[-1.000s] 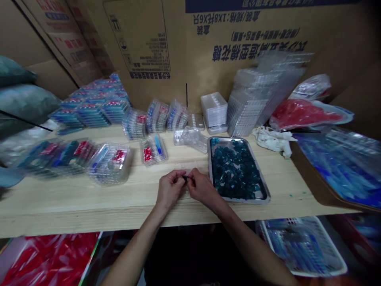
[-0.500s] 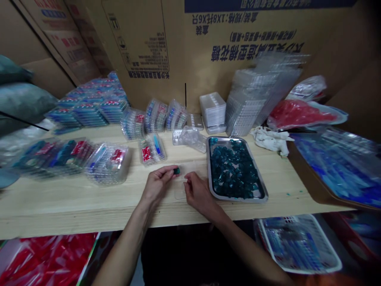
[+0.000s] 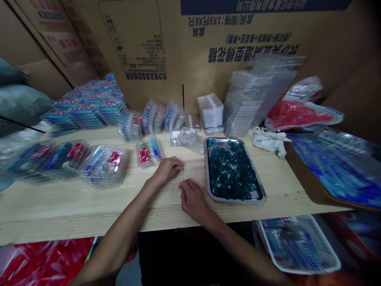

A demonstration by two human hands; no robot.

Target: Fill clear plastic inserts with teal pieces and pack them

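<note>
A thin clear plastic tray lies on the table under my hands, its outline faint. My left hand reaches over its far part with fingers pinched together; whatever is between them is hidden. Closer to me, my right hand rests at the tray with curled fingers, their tips close together, and I cannot make out anything in them. Just right of this hand stands a metal tray of small teal, glossy pieces. Beyond my left hand is a filled clear pack with a red-and-white card and a blue stick.
Stacked filled packs line the left side. Clear empty trays stand stacked at the back, before a large cardboard box. White gloves and a carton of blue items lie right. A white basket sits below the table edge.
My left hand has moved right and slightly away from me over the clear tray. The dark teal piece seen in its fingers is no longer visible. My right hand shifted slightly left.
</note>
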